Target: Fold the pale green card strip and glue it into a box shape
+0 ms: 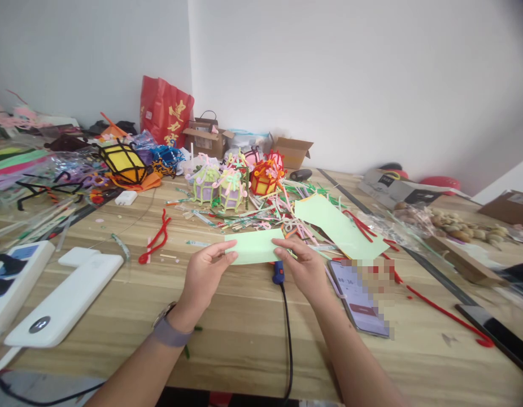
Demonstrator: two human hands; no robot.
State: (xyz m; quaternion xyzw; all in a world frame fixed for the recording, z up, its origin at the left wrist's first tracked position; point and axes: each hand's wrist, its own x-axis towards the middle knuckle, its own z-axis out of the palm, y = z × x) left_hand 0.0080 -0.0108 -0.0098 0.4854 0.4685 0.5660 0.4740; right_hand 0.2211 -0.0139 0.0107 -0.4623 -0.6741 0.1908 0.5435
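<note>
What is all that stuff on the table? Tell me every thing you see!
paper strip: 1, pale green, held between both hands
paper sheet: 1, pale green, right of the strip
little lanterns: several, purple, green, red, behind the strip
big lantern: 1, yellow and black, far left
pipe cleaners: many, red and mixed colours, scattered across the middle
phone: 1, screen lit, beside the right hand
blue tool with black cord: 1, under the strip
white power bank: 1, near left
red bag: 1, against the wall
cardboard boxes: a few, at the back
table: 1, wooden
left hand: 1, watch on wrist, pinching the strip's left end
right hand: 1, pinching the strip's right end
</note>
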